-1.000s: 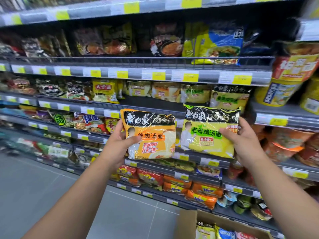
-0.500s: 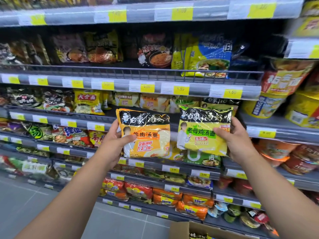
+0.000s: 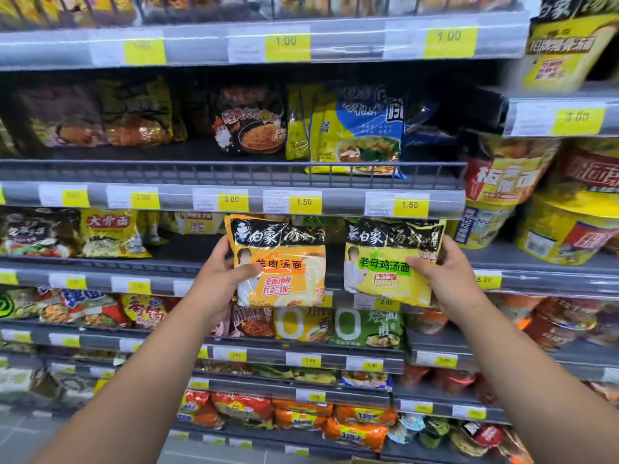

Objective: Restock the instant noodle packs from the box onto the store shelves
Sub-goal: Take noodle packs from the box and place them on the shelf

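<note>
- Head view: the fingers of both hands are hidden behind the packs, and the outer shelves are blurred.
- Left hand (image 3: 222,276) pinches the orange noodle pack (image 3: 284,262), which has a black top band, with the thumb across its front.
- Right hand (image 3: 449,276) grips the yellow noodle pack (image 3: 388,262) the same way.
- Two packs, one per hand, side by side just under the price rail (image 3: 234,199).

Grey metal shelves (image 3: 345,202) in tiers — yellow price tags (image 3: 231,199) along edges; grey floor (image 3: 13,437) lower left.

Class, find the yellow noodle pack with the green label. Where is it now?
Head view, right of centre: the yellow noodle pack is held by the right hand, beside the orange pack in the left hand, just below a 1.50 price tag.
</note>
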